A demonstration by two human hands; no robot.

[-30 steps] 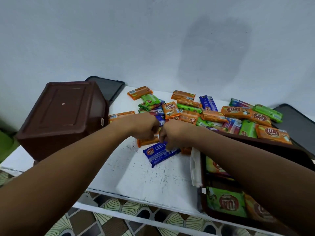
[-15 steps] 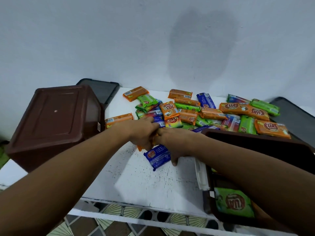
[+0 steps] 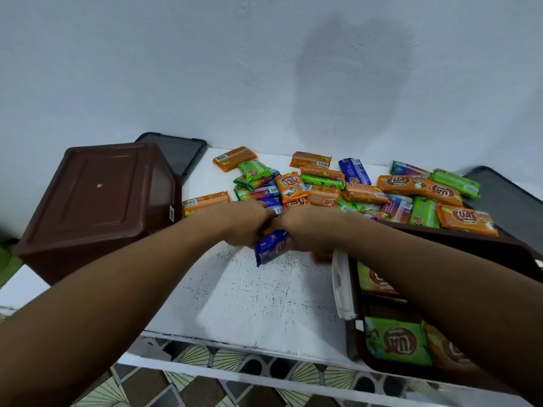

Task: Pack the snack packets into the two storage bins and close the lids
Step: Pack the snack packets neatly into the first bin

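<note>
A heap of orange, green and blue snack packets [image 3: 364, 192] lies on the white table [image 3: 264, 298] by the wall. My left hand [image 3: 246, 221] and my right hand [image 3: 311, 227] meet knuckle to knuckle at the heap's near edge, fingers curled down onto packets. A blue packet [image 3: 270, 248] sticks out tilted from under my right hand, which grips it. A sliver of orange packet shows inside my left hand's fingers. The open brown bin [image 3: 355, 342] at the right holds green and orange packets under my right forearm. The other brown bin [image 3: 97, 201] lies bottom up at the left.
Two dark grey lids lean on the wall, one [image 3: 179, 154] behind the upturned bin and one [image 3: 508, 201] at the far right. A white latch [image 3: 340, 283] hangs on the open bin's left wall. Patterned floor shows below the table's front edge.
The blue packet has come up off the table and tilted under my right hand. Both hands have drawn closer together and a little toward the heap.
</note>
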